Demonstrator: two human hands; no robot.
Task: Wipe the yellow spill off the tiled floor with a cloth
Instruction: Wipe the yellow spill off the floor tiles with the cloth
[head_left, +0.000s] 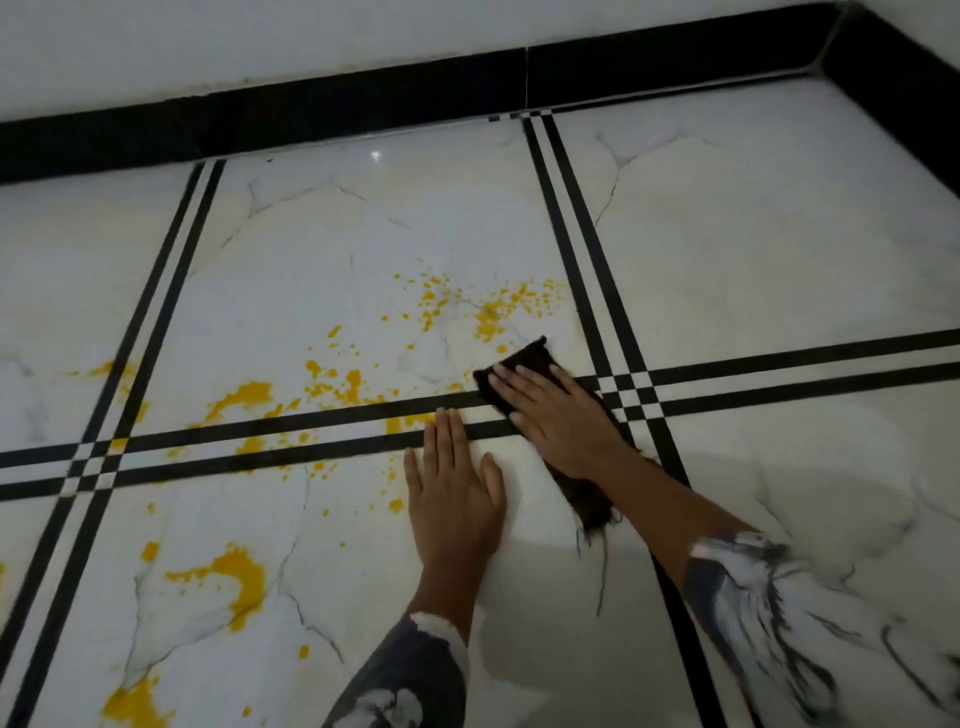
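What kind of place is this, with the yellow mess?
Probably a corner of an indoor room, maybe in a house. The floor is shiny marble-look tiles with black stripes. A black skirting runs along the white wall. The yellow spill lies on the tiles.

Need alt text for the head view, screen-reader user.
A person's right hand presses a dark brown cloth flat on a white marbled tiled floor, at the right edge of a yellow spill splattered across several tiles. The left hand rests flat on the floor beside it; black skirting runs along the wall behind.
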